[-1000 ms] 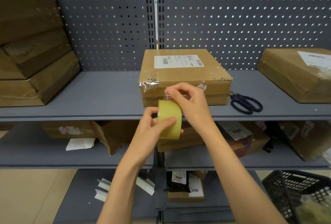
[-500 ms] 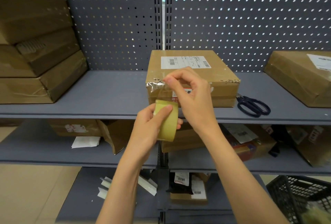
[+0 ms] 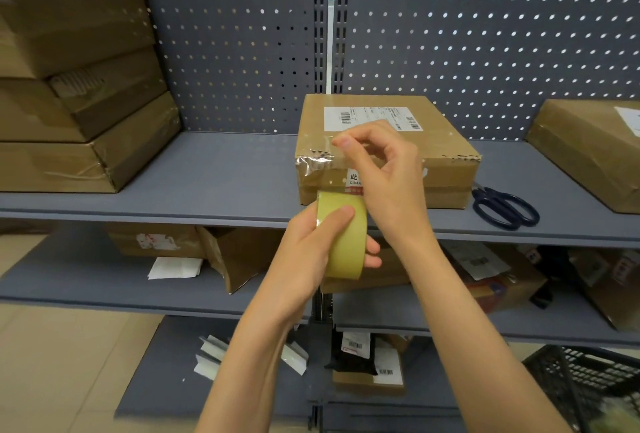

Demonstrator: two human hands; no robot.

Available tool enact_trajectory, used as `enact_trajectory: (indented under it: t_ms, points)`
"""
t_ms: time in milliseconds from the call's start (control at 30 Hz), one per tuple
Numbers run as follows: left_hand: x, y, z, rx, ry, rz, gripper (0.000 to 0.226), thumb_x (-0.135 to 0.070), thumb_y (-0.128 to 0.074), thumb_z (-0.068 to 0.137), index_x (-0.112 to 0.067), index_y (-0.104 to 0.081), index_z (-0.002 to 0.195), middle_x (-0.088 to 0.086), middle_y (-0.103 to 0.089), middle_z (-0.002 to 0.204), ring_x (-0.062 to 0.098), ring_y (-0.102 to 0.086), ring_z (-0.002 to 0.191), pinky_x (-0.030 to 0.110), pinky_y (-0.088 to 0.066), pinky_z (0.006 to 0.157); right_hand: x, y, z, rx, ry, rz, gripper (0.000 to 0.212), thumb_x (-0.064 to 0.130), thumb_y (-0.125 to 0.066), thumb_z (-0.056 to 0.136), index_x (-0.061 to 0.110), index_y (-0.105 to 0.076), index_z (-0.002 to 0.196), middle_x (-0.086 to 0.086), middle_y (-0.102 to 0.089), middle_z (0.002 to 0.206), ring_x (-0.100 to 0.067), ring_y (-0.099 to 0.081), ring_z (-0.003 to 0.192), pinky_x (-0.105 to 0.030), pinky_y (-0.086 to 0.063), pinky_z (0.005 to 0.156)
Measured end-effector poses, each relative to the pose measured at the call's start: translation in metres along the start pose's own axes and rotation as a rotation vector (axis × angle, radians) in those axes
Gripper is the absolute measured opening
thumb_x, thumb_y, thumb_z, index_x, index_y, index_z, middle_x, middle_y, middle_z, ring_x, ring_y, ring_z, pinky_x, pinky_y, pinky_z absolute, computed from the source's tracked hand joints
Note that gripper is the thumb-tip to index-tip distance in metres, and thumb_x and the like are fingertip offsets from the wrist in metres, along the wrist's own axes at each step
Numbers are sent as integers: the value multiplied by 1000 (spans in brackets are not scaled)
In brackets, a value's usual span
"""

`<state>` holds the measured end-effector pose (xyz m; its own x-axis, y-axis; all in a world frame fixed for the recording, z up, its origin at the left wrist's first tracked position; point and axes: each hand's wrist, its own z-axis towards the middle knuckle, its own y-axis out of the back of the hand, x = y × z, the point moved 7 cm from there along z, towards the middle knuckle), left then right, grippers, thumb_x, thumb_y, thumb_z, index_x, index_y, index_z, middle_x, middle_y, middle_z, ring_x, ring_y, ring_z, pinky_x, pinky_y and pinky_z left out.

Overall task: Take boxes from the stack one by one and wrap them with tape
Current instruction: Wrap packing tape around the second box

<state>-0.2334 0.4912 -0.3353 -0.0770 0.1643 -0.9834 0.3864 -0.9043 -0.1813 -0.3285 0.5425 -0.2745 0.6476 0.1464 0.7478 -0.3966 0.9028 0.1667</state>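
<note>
The box (image 3: pixel 388 148) lies flat on the top shelf (image 3: pixel 207 169) at the centre of the frame, its back near the perforated panel (image 3: pixel 485 51). A white shipping label (image 3: pixel 372 118) with two barcodes sits on its lid; the print is too small to read. On the front face a white sticker shows the character "此" and the letters "CiBIA", the rest covered by the right hand (image 3: pixel 384 173). Wrinkled clear tape crosses the front left corner of the box.

That right hand is raised in front of the box, thumb and forefinger pinching the free end of the clear strip, which is hard to make out against the cardboard. Below it the left hand (image 3: pixel 311 245) grips the yellowish tape roll (image 3: pixel 343 233), thumb across the outer face and fingers curled behind, in front of the shelf's edge.

Dark-handled scissors (image 3: pixel 505 205) lie just right of the box. A taped box (image 3: pixel 588 148) is cut off at the right edge, and the stack of boxes (image 3: pixel 79 93) fills the upper left, also cut off. The lower shelves hold blurred parcels, an open carton (image 3: pixel 239 256), loose paper (image 3: pixel 175 267) and barcoded packets. A black basket (image 3: pixel 588 384) shows at lower right.
</note>
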Motion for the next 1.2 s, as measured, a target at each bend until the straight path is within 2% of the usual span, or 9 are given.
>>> enact_trajectory:
  t_ms: [100,200,300,467,600,733,967,1100,1200]
  points:
    - [1,3,5,-38,40,-27,20,-18,-43,100,-5,-59,100,8,-68,63,21,-67,55,30,-57,59,4,-3,0,-7,19,-3,12,11,-59,91,8,-68,83,9,-61,82,-4,-57,83,-22,-46,78]
    - [14,11,4,-100,152,-33,21,-21,-45,100,-7,-58,91,5,-67,58,17,-66,50,23,-53,50,16,-4,6,-27,75,15,11,10,-59,91,9,-67,84,8,-61,82,-5,-57,83,-21,-45,77]
    - [18,13,2,-134,160,-27,22,-23,-46,99,-8,-58,90,4,-66,56,15,-65,48,21,-51,47,16,-7,18,-20,64,5,10,12,-60,91,10,-68,84,9,-63,84,-5,-59,86,-27,-48,81]
    - [10,9,-3,-133,119,-58,24,-26,-44,100,-6,-58,100,4,-67,58,15,-66,50,22,-52,50,-5,-14,33,38,-42,7,9,16,-63,90,16,-70,85,7,-69,88,-6,-62,88,-26,-51,82]
    - [-3,6,-8,-89,80,-59,32,-41,-41,97,-14,-58,100,7,-71,67,21,-69,58,32,-58,62,-13,-15,51,68,-76,-43,13,21,-63,90,26,-69,80,11,-69,83,-5,-61,81,-21,-47,78]
    - [-10,3,-8,-92,23,-81,23,-31,-42,99,-17,-60,104,6,-72,71,19,-70,62,26,-56,61,-25,-21,64,102,-121,-126,15,22,-64,90,26,-69,76,20,-64,75,7,-54,72,-12,-42,73]
    - [-7,5,4,-103,46,-89,21,-27,-43,100,-15,-60,105,3,-73,73,16,-71,64,23,-55,59,-57,-28,66,91,-219,-302,11,33,-64,87,29,-71,78,11,-68,81,-4,-56,75,-33,-50,80]
    - [-5,6,10,-110,59,-93,21,-26,-44,100,-14,-59,107,3,-73,75,16,-71,65,23,-54,59,-63,-31,68,99,-237,-422,13,36,-63,86,33,-68,74,15,-64,77,-10,-57,80,-43,-46,90]
    - [-3,9,13,-121,73,-92,22,-25,-44,100,-13,-59,110,3,-74,77,16,-71,66,23,-54,58,-69,-37,68,136,-229,-608,14,41,-61,87,33,-72,84,8,-70,92,-20,-58,100,-39,-36,96]
